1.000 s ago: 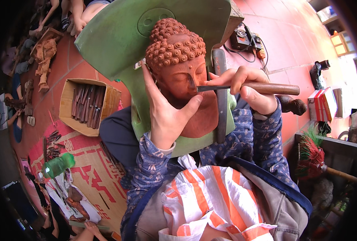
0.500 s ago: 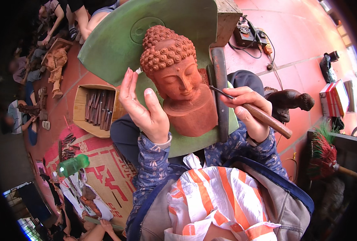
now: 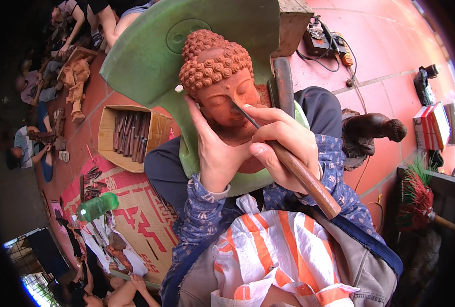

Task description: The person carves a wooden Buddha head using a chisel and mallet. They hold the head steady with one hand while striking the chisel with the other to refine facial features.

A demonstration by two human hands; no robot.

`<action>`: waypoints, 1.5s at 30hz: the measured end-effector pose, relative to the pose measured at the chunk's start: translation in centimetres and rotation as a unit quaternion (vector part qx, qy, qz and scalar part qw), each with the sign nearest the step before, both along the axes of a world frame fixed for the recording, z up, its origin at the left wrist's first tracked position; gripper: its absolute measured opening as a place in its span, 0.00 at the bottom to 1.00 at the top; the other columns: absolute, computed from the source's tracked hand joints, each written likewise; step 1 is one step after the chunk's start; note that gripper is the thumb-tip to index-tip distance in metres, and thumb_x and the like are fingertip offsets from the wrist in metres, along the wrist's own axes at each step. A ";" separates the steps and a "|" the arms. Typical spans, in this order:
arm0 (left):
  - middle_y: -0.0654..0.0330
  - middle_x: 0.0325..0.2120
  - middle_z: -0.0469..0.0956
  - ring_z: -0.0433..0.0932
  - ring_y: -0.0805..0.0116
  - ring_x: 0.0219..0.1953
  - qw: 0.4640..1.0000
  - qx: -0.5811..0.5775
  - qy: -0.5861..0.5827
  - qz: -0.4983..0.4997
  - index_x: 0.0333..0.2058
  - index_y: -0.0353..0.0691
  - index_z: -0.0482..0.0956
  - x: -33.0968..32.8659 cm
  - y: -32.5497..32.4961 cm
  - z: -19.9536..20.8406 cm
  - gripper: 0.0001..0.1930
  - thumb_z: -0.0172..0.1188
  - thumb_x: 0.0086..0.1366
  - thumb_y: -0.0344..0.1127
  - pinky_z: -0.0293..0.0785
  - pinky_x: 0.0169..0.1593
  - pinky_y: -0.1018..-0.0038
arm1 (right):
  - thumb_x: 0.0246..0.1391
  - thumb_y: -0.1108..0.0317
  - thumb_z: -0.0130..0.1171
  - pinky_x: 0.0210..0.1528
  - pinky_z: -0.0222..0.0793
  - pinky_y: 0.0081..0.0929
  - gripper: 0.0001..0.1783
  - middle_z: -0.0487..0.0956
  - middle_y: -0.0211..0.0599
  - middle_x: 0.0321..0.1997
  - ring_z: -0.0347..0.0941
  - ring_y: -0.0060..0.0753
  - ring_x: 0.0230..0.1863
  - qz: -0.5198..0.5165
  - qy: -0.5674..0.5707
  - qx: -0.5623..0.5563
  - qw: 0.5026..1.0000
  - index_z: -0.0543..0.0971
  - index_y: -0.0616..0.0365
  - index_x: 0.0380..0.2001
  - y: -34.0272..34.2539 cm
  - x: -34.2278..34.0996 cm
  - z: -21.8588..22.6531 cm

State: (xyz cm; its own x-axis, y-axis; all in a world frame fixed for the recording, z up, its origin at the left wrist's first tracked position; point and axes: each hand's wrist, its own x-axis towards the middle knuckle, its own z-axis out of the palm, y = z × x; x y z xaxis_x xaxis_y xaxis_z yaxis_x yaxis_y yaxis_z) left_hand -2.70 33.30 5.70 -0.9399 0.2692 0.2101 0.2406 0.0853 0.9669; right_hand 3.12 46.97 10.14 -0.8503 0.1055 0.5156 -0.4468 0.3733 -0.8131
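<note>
A reddish-brown wooden Buddha bust (image 3: 212,77) with curled hair leans against a green plastic chair part (image 3: 140,61) in front of me. My right hand (image 3: 284,146) is closed round a carving chisel (image 3: 307,181). Its brown wooden handle points down to the right, and its thin dark blade reaches the nose area of the carved face. Stretched along the cheek on the left side of the bust, my left hand (image 3: 214,156) lies with its fingers straight. The two hands meet below the chin, hiding much of the neck and chest.
To the left stands a cardboard box (image 3: 158,128) of chisels, above a green bottle (image 3: 98,206) and loose tools on flattened cardboard (image 3: 143,225). A dark carved figure (image 3: 373,128) lies to the right. Corded electrical gear (image 3: 325,46) sits farther back. Other people work at the left.
My right hand has brought the chisel left, from beside the bust onto its face. My left hand has gone from raised in the air to lying against the cheek.
</note>
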 end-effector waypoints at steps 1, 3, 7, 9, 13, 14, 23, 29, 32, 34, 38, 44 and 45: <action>0.38 0.60 0.58 0.64 0.53 0.61 1.000 0.016 -0.010 -0.003 0.66 0.28 0.30 0.0 0.0 0.0 0.68 0.79 0.41 0.37 0.64 0.62 0.63 | 0.49 0.72 0.65 0.42 0.73 0.33 0.08 0.75 0.56 0.46 0.78 0.49 0.42 -0.010 0.003 0.003 1.000 0.77 0.63 0.29 -0.4 0.1 0.1; 0.39 0.60 0.58 0.65 0.53 0.61 1.000 0.016 -0.007 0.001 0.66 0.28 0.30 -0.1 -0.1 -0.4 0.68 0.79 0.41 0.37 0.64 0.62 0.63 | 0.48 0.72 0.65 0.42 0.74 0.33 0.08 0.75 0.57 0.45 0.78 0.50 0.41 -0.022 0.008 0.014 1.000 0.76 0.64 0.29 -0.6 0.1 0.3; 0.38 0.60 0.58 0.64 0.53 0.61 0.997 0.065 -0.030 -0.001 0.66 0.28 0.30 -0.2 0.1 -0.7 0.68 0.79 0.40 0.38 0.64 0.62 0.63 | 0.48 0.73 0.65 0.42 0.74 0.34 0.08 0.74 0.59 0.46 0.78 0.51 0.40 -0.028 0.012 0.020 0.999 0.76 0.64 0.29 -0.9 0.0 0.2; 0.38 0.60 0.57 0.64 0.52 0.62 0.998 0.060 -0.028 0.001 0.66 0.28 0.30 -0.2 0.0 -0.7 0.69 0.79 0.40 0.40 0.63 0.62 0.63 | 0.49 0.72 0.64 0.46 0.73 0.35 0.09 0.73 0.62 0.47 0.77 0.52 0.44 -0.024 0.001 0.008 1.000 0.76 0.66 0.28 -1.3 0.3 0.3; 0.37 0.61 0.56 0.62 0.51 0.62 0.999 0.048 -0.019 0.001 0.66 0.28 0.30 -0.3 -0.2 -1.0 0.70 0.79 0.39 0.42 0.62 0.63 0.62 | 0.51 0.71 0.62 0.54 0.69 0.37 0.11 0.73 0.68 0.49 0.75 0.56 0.52 -0.026 -0.021 0.003 0.999 0.74 0.69 0.28 -1.9 0.7 0.2; 0.37 0.61 0.56 0.62 0.50 0.63 0.999 0.045 -0.018 -0.001 0.66 0.28 0.30 -0.3 -0.2 -1.0 0.70 0.79 0.39 0.43 0.62 0.63 0.62 | 0.52 0.71 0.62 0.55 0.69 0.38 0.11 0.73 0.68 0.49 0.74 0.57 0.52 -0.029 -0.020 0.003 0.999 0.73 0.70 0.28 -2.0 0.7 0.2; 0.35 0.62 0.53 0.59 0.47 0.64 1.000 0.022 -0.004 -0.005 0.66 0.28 0.30 -0.2 -0.5 -1.2 0.72 0.80 0.37 0.49 0.60 0.64 0.60 | 0.46 0.71 0.68 0.37 0.76 0.33 0.10 0.75 0.59 0.45 0.80 0.51 0.35 -0.034 0.023 0.007 0.999 0.76 0.64 0.28 -1.4 -0.1 -0.5; 0.34 0.62 0.51 0.57 0.45 0.65 1.000 0.018 -0.003 -0.006 0.66 0.28 0.30 -0.3 -0.5 -1.4 0.74 0.80 0.36 0.53 0.58 0.65 0.59 | 0.45 0.70 0.68 0.35 0.75 0.33 0.11 0.77 0.57 0.46 0.79 0.49 0.34 -0.007 0.018 0.045 0.999 0.76 0.62 0.27 0.1 -0.6 0.3; 0.34 0.63 0.50 0.56 0.44 0.66 1.000 0.013 0.000 -0.004 0.66 0.27 0.30 -0.4 -0.5 -1.5 0.75 0.80 0.35 0.55 0.58 0.65 0.58 | 0.46 0.69 0.68 0.35 0.74 0.33 0.11 0.77 0.55 0.45 0.78 0.49 0.34 0.020 0.013 0.036 0.999 0.76 0.62 0.27 0.8 -0.9 0.5; 0.33 0.63 0.50 0.55 0.44 0.66 1.000 -0.002 0.010 -0.001 0.66 0.27 0.30 -0.4 -0.5 -1.5 0.75 0.80 0.35 0.56 0.57 0.65 0.58 | 0.46 0.69 0.68 0.33 0.74 0.32 0.10 0.77 0.54 0.44 0.78 0.47 0.32 0.037 0.019 0.031 0.999 0.76 0.62 0.27 1.2 -1.4 0.3; 0.36 0.63 0.50 0.56 0.46 0.66 0.998 -0.042 0.033 -0.014 0.67 0.30 0.29 -0.3 -0.8 -1.2 0.72 0.79 0.38 0.52 0.58 0.65 0.58 | 0.47 0.69 0.67 0.30 0.72 0.31 0.10 0.77 0.51 0.41 0.76 0.42 0.29 0.076 0.006 0.040 0.996 0.75 0.62 0.26 2.3 -2.1 0.9; 0.44 0.64 0.50 0.58 0.53 0.64 0.999 -0.028 0.022 -0.035 0.67 0.35 0.27 -0.3 -0.8 -0.7 0.70 0.80 0.41 0.38 0.59 0.65 0.61 | 0.50 0.70 0.66 0.31 0.72 0.31 0.10 0.77 0.50 0.41 0.76 0.45 0.31 0.134 0.003 0.041 0.990 0.75 0.63 0.27 3.4 -3.3 1.5; 0.43 0.64 0.51 0.59 0.53 0.64 0.999 -0.028 0.024 -0.032 0.67 0.35 0.27 -0.3 -0.7 -0.8 0.70 0.80 0.40 0.37 0.59 0.65 0.61 | 0.50 0.70 0.66 0.32 0.72 0.32 0.10 0.77 0.49 0.39 0.76 0.46 0.32 0.138 -0.002 0.046 0.989 0.75 0.63 0.27 3.6 -3.4 1.7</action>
State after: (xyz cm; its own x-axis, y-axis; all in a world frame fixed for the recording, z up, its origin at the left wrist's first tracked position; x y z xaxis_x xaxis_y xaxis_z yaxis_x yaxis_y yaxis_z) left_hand -2.99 32.59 4.95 -0.9098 0.3403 0.2377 0.2935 0.1227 0.9480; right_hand -0.31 50.54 11.83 -0.8419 -0.1792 0.5090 -0.5393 0.3100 -0.7830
